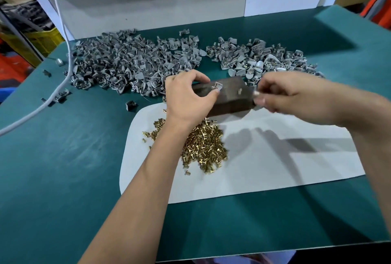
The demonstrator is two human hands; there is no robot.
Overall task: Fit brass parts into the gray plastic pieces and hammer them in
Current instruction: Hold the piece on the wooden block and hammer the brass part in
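Left hand (187, 96) pinching gray piece (216, 86) atop dark block (229, 96), right hand (281, 94) curled, grip unclear

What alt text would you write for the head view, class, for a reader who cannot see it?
Two bare hands work over a dark block on a green table: the left hand holds a gray plastic piece on the block, the right hand pinches something small. Brass parts lie heaped on a white sheet in front; gray pieces are piled behind.
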